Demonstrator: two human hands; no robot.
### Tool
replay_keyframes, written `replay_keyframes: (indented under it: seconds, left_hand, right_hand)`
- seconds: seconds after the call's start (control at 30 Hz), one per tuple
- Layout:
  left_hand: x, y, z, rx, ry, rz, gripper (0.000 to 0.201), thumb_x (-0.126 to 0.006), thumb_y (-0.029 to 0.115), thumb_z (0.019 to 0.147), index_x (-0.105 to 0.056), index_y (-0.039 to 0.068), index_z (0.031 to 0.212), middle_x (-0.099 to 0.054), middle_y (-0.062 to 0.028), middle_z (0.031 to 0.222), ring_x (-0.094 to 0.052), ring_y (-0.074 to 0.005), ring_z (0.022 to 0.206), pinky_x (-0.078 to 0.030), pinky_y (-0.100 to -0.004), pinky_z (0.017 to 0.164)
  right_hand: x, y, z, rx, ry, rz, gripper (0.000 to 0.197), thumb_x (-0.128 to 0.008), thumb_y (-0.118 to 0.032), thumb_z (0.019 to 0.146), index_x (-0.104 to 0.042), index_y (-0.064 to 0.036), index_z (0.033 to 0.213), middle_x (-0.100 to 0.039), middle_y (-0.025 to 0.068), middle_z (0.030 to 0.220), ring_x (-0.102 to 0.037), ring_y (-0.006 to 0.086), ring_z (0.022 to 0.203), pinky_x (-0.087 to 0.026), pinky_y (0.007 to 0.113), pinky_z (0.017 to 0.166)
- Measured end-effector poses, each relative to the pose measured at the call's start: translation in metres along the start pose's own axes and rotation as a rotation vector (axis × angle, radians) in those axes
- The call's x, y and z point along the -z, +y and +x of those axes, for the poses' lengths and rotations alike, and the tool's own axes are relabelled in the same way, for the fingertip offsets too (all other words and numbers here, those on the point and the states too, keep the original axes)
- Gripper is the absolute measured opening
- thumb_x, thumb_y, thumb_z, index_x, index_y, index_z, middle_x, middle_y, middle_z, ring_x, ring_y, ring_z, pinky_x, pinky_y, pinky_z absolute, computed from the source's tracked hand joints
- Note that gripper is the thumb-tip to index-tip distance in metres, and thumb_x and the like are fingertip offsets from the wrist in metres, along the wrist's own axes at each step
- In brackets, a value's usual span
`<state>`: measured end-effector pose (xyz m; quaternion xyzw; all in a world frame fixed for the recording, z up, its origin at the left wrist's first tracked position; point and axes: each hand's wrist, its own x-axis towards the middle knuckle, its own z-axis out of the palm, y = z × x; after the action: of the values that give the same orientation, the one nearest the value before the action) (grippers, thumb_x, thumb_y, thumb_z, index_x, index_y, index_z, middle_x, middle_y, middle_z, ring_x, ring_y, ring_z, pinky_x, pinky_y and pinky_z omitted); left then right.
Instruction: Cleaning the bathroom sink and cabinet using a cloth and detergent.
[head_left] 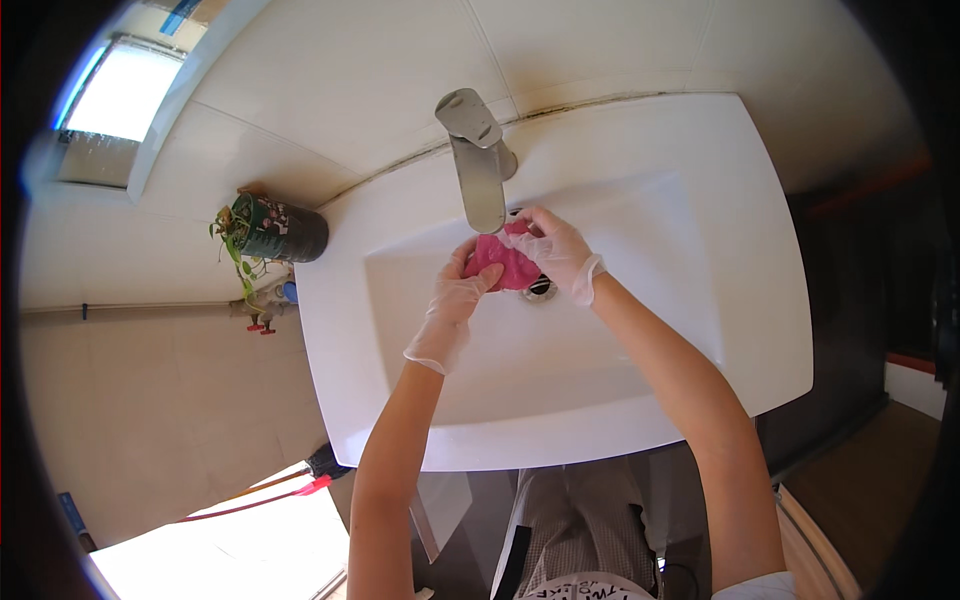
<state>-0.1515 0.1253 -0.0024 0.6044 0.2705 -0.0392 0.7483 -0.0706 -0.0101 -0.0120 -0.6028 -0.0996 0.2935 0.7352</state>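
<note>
Both my hands wear thin translucent gloves and hold a bunched pink cloth (507, 266) over the basin of a white sink (590, 365). My left hand (463, 285) grips the cloth's left side, with the thumb laid across its front. At its upper right, my right hand (550, 243) pinches the cloth between thumb and fingers. The spout of the metal faucet (484, 190) stands just above the cloth. Whether water is running cannot be made out. Below my right hand, the round drain (540, 290) is partly covered.
A dark plant pot (285, 230) with trailing green leaves stands by the sink's left edge. Beneath it, red-handled valves (262, 327) sit on a wall pipe. Tiled wall (600, 50) rises behind the sink. A bright window (122, 92) is at the upper left.
</note>
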Motion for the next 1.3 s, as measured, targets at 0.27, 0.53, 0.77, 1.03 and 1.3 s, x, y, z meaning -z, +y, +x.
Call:
replay_keyframes:
  seconds: [0.27, 0.53, 0.77, 1.03, 1.3]
  left_hand:
    - [0.02, 0.017, 0.001, -0.053, 0.031, 0.338, 0.032, -0.056, 0.009, 0.081, -0.051, -0.003, 0.111, -0.052, -0.0086, 0.101, -0.052, -0.0102, 0.071, -0.045, -0.0224, 0.061]
    - [0.01, 0.036, -0.006, -0.201, -0.051, 0.156, 0.033, -0.056, -0.001, 0.079, -0.051, 0.002, 0.111, -0.052, -0.0044, 0.097, -0.05, -0.0088, 0.076, -0.042, -0.0208, 0.066]
    - [0.038, 0.034, -0.001, -0.177, -0.026, 0.084, 0.017, -0.052, -0.002, 0.081, -0.054, 0.006, 0.095, -0.055, -0.0017, 0.088, -0.051, -0.0091, 0.084, -0.042, -0.0219, 0.075]
    - [0.04, 0.041, -0.01, -0.289, -0.046, -0.237, 0.031, -0.05, -0.008, 0.079, -0.053, 0.009, 0.105, -0.055, -0.0022, 0.096, -0.052, -0.0102, 0.086, -0.041, -0.0224, 0.076]
    - [0.026, 0.052, -0.012, 0.047, -0.151, 0.399, 0.041, -0.051, -0.01, 0.076, -0.046, 0.007, 0.112, -0.053, -0.0047, 0.105, -0.048, -0.0109, 0.073, -0.043, -0.0206, 0.073]
  right_hand:
    - [0.012, -0.02, 0.011, 0.005, -0.093, -0.702, 0.017, -0.056, -0.016, 0.079, -0.054, -0.0024, 0.089, -0.06, 0.0092, 0.091, -0.057, 0.0195, 0.082, -0.044, 0.029, 0.073]
    - [0.021, -0.035, 0.004, 0.162, -0.068, -0.807, 0.017, -0.056, -0.014, 0.077, -0.046, -0.0052, 0.088, -0.051, 0.0085, 0.077, -0.049, 0.0195, 0.07, -0.042, 0.03, 0.065]
    - [0.026, -0.027, 0.005, 0.041, -0.141, -0.456, 0.03, -0.053, -0.004, 0.072, -0.046, -0.0071, 0.101, -0.047, 0.0049, 0.073, -0.046, 0.0173, 0.069, -0.042, 0.028, 0.067]
    - [0.023, -0.026, 0.008, -0.056, -0.319, -0.509, 0.041, -0.052, -0.008, 0.078, -0.043, -0.0043, 0.118, -0.057, 0.0061, 0.092, -0.056, 0.0168, 0.083, -0.043, 0.027, 0.073]
    - [0.014, -0.026, -0.001, -0.072, -0.422, 0.035, 0.027, -0.047, -0.01, 0.083, -0.049, 0.001, 0.107, -0.056, 0.0085, 0.099, -0.055, 0.0149, 0.09, -0.044, 0.025, 0.073]
